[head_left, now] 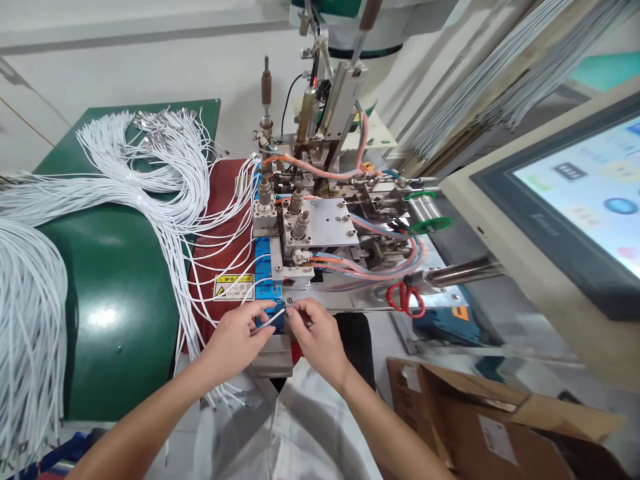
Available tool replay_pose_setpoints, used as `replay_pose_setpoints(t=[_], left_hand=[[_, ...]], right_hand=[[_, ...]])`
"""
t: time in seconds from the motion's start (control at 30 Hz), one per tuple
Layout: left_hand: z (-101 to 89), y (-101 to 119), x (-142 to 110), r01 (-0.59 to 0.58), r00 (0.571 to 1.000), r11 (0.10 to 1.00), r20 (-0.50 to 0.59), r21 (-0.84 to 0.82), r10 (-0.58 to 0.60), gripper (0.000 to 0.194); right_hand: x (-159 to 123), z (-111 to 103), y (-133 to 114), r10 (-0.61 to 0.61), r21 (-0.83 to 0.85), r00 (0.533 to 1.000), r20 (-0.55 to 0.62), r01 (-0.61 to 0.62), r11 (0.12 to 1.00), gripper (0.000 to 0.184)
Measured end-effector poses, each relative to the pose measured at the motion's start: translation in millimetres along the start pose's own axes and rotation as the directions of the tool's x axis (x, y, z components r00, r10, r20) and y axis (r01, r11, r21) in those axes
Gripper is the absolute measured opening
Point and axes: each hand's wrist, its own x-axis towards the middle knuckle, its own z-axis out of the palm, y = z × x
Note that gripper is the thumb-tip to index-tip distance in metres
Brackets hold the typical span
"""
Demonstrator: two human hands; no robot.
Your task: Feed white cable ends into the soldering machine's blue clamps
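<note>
A short length of white cable [273, 319] runs between my two hands at the near end of the machine. My left hand [239, 337] pinches it between thumb and fingers. At the cable's tip, my right hand [315, 331] has its thumb and fingertips closed on the end; the tip itself is partly hidden. Just beyond the fingers is a row of blue clamps [263, 263], with several white cables lying in them. These cables trail left to a large white bundle [175, 233].
A green table [120, 300] carries more cable bundles on the left. The machine's metal plate [320, 220], a solder-like wire spool [424, 213] and red-handled scissors [406, 299] are beyond my right hand. A screen [590, 180] juts in at right, above a cardboard box [480, 420].
</note>
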Motion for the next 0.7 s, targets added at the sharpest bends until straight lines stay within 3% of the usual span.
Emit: replay_pose_setpoints(t=[0.13, 0.3, 0.43, 0.57, 0.7], left_hand=[[-9.4, -4, 5, -0.171, 0.984, 0.961, -0.017, 0.219, 0.179, 0.024], [-5.3, -17, 9, -0.233, 0.961, 0.903, -0.055, 0.361, 0.27, 0.028], [-3.6, -17, 10, -0.232, 0.959, 0.871, -0.049, 0.433, 0.279, 0.03], [-4.2, -10, 13, -0.166, 0.975, 0.852, -0.047, 0.496, 0.217, 0.025], [-4.9, -8, 15, -0.173, 0.979, 0.841, -0.003, 0.512, 0.204, 0.024]], right_hand=[[5, 5, 6, 0.036, -0.055, 0.999, 0.015, -0.035, 0.998, 0.018], [3, 9, 10, 0.018, -0.076, 1.0, 0.008, -0.017, 0.997, 0.018], [3, 9, 12, 0.035, -0.064, 0.999, 0.027, -0.033, 0.997, 0.017], [8, 5, 14, 0.106, 0.009, 0.986, 0.13, -0.108, 0.994, 0.017], [14, -1, 17, 0.051, -0.014, 0.979, 0.196, -0.049, 0.999, 0.022]])
